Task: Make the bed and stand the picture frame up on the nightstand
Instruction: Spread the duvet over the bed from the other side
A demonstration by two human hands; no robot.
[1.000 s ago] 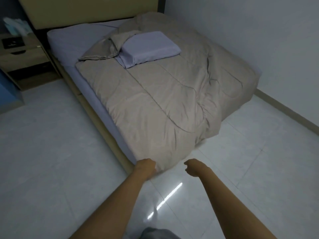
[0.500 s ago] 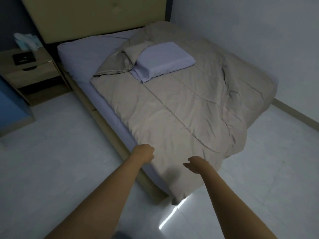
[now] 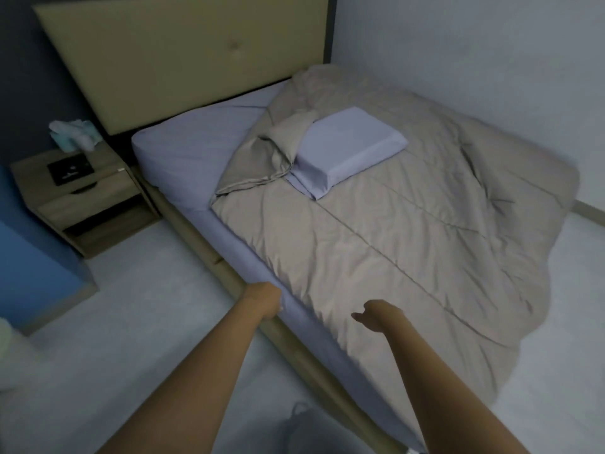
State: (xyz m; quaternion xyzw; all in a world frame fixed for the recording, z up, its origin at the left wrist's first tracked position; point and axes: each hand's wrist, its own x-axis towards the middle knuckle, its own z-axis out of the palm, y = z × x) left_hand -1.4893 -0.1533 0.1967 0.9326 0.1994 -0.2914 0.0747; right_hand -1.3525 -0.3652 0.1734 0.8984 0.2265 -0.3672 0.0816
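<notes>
Fingers of the left hand (image 3: 265, 301) are curled at the bed's near side edge, seemingly gripping the sheet (image 3: 196, 152); those of the right hand (image 3: 376, 314) are loosely spread over the quilt (image 3: 409, 257). Bed-making is judged underway. The frame (image 3: 70, 170) lies flat on the nightstand (image 3: 82, 204).

Moved from the foot corner of the bed along its near side edge. Left hand (image 3: 265, 302) now fisted at the lavender sheet (image 3: 229, 237) edge beside the beige comforter (image 3: 393, 257); right hand (image 3: 376, 317) now over the comforter, loosely curled.
</notes>
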